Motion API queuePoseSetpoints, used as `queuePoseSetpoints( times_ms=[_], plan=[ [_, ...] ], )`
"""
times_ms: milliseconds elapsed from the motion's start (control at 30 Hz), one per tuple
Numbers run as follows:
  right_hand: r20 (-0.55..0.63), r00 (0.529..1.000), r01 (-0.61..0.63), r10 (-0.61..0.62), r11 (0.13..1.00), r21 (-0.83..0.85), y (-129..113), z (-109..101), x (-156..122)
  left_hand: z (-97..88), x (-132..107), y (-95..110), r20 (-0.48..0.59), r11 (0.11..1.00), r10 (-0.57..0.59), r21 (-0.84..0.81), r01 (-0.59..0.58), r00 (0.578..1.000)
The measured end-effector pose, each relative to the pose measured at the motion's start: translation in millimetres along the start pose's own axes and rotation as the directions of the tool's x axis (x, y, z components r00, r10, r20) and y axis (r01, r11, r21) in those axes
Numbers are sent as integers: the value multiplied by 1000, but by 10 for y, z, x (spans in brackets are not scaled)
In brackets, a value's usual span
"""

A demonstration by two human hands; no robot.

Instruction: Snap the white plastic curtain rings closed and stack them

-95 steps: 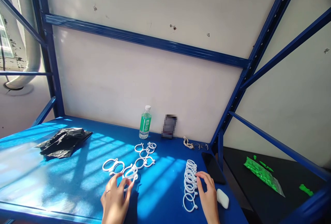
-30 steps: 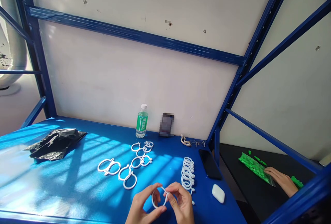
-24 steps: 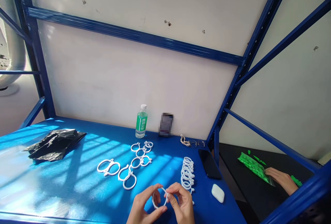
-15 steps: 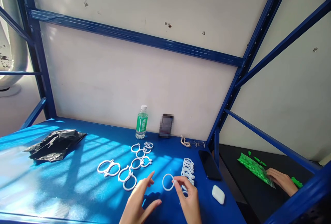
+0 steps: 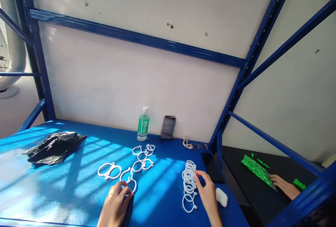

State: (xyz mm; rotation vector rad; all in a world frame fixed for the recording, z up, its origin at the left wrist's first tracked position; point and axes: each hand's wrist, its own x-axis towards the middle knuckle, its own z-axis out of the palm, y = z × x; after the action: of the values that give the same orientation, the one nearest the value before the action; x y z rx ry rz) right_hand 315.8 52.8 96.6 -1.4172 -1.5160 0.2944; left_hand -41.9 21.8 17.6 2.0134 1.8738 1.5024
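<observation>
A: Far left first?
B: Crumpled black plastic bag on the blue shelf top, well apart from both hands.

A: And next?
B: Scatter of loose white rings, flat in the stripes of sunlight, mid-shelf. Left hand at the scatter's near end, palm down, fingers curled to a narrow gap, tips on the nearest ring. Pinched or merely touched: impossible to tell.

A: Behind the scatter?
B: Green-labelled water bottle upright against the back wall, with a blurred dark object just beside it.

A: Further right?
B: Row of white rings, overlapped like fallen dominoes, running from far to near. Right hand just beside it, loosely open, fingers slightly bent, fingertips touching the row's right edge about halfway along.

A: Around that hand?
B: White earbud case close against its outer side, touching or not unclear. Black phone flat just beyond. Spectacles and a beige clip near the back wall.

A: Past the blue upright?
B: Lower black surface. A co-worker's hand resting at the near end of a green bag, with small green pieces just beside.
</observation>
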Motion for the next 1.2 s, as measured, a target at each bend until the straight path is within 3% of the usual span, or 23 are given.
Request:
queuePoseSetpoints(
  times_ms=[167,333,500,700,767,833,900,967,1100,1200],
  plan=[
    [11,1000,-17,18,999,-37,48,-5,20,-52,69,196,-2,990,-34,-138,33,999],
    [-27,999,46,-47,998,-38,-85,4,-15,-237,153,599,228,897,-39,-421,135,973],
    [107,973,194,-203,977,87,-427,115,-205,-244,185,1001,385,601,-165,-691,402,908],
    [277,895,273,-350,920,279,-661,365,-443,-51,138,1263,562,71,-324,-788,612,761],
    [274,888,277,-368,906,319,-676,426,-475,-21,127,1292,621,-37,-317,-763,645,717],
    [239,894,288,-379,895,341,-680,460,-486,-7,121,1300,658,-83,-300,-740,668,691],
    [197,905,297,-378,890,345,-684,471,-485,6,113,1296,659,-67,-296,-736,674,691],
    [164,915,300,-369,892,338,-693,468,-482,21,98,1287,610,31,-299,-762,647,733],
    [131,929,284,-346,894,346,-715,461,-485,49,56,1223,453,343,-237,-789,510,860],
    [139,936,253,-322,894,369,-714,471,-496,58,32,1115,443,577,-98,-704,414,891]
  ],
)
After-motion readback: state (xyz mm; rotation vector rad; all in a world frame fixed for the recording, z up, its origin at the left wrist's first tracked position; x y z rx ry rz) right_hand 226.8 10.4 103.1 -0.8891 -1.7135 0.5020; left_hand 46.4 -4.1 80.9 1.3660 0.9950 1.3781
